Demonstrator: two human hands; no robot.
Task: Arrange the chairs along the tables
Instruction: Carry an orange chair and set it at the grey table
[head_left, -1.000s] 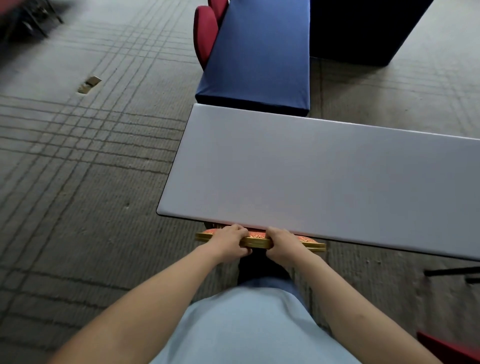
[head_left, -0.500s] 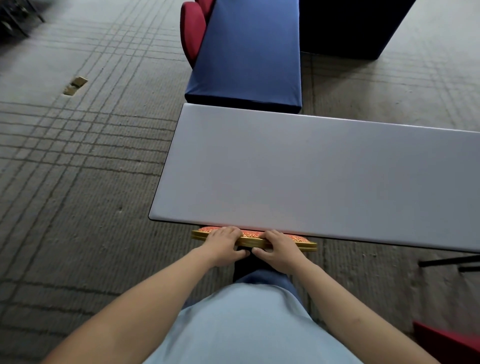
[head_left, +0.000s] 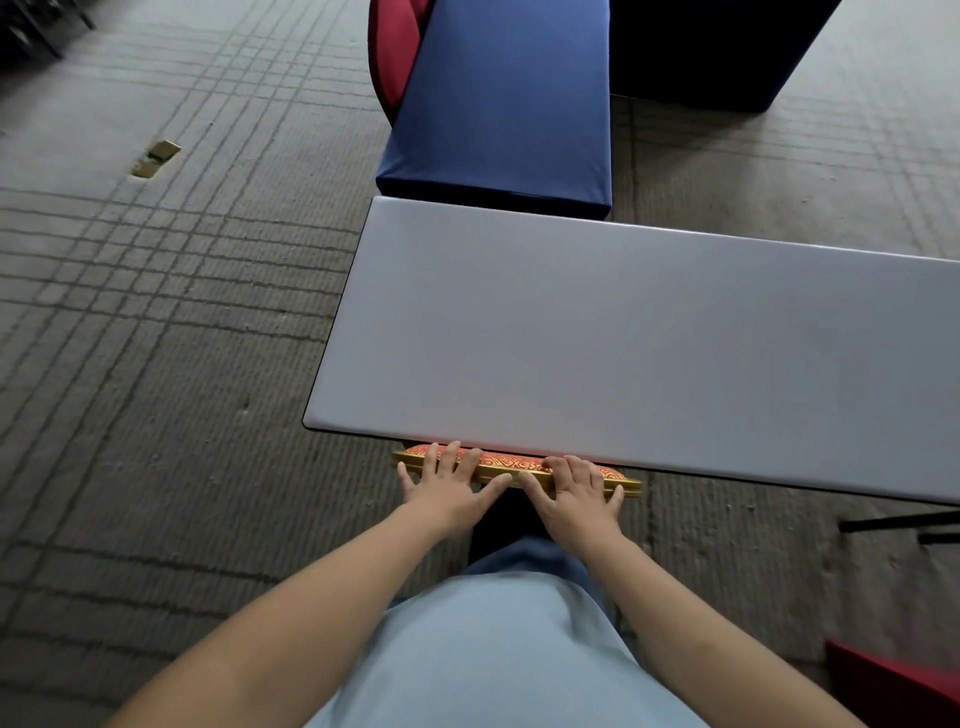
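While our fingers (head_left: 451, 462) lie straight and spread on the gold top rail of the chair (head_left: 524, 467), neither hand curls round it: the left hand (head_left: 447, 486) rests flat near the rail's left end, the right hand (head_left: 579, 493) flat towards its right end, with the thumbs pointing at each other across a short bare stretch of rail. Just beyond our fingertips the chair's patterned red back disappears under the near edge of the grey table (head_left: 649, 338), so the seat looks fully tucked beneath the top and hidden from us. We judge this chair to be as good as placed near the table's left end. To finish the step well, we keep both palms level and press evenly, so the back sits parallel to the table edge instead of skewed, and we stop once the rail meets the edge without jamming our fingertips between them. Further out from our hands, past the far side of the grey top, a blue-covered table (head_left: 498, 104) has a red chair (head_left: 389, 57) at its left side. Behind our right wrist, a red corner (head_left: 893, 691) shows; whether that is another chair we cannot tell.
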